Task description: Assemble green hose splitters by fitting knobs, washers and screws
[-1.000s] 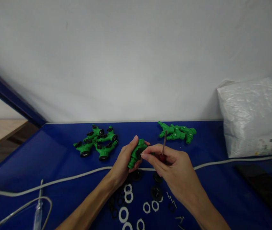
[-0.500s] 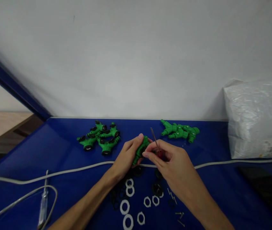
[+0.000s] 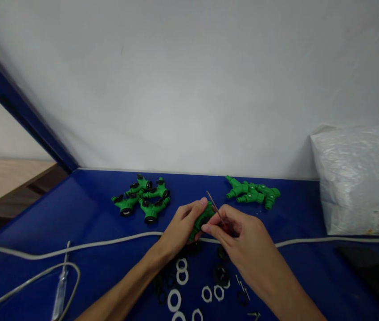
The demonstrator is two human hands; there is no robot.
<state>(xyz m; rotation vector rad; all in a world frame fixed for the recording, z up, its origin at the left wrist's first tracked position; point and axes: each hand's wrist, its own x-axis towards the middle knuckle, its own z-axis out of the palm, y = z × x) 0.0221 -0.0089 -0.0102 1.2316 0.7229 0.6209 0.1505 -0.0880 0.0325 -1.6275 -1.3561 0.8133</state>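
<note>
Left hand (image 3: 181, 227) grips a green fitting (image 3: 203, 219) just above the worktop (image 3: 85, 209). Right hand (image 3: 242, 236) pinches a small screwdriver (image 3: 216, 214), tip up.

Finished pile (image 3: 142, 199) with black caps far left; bare green pile (image 3: 254, 192) right remains. Washers (image 3: 179, 285), screws (image 3: 242, 283) wait nearby.

Fitting mostly hidden by fingers; screw seating probably unfinished.

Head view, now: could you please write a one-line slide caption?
Left hand grips a green plastic fitting while right hand holds a red-handled screwdriver over the blue table.
</note>
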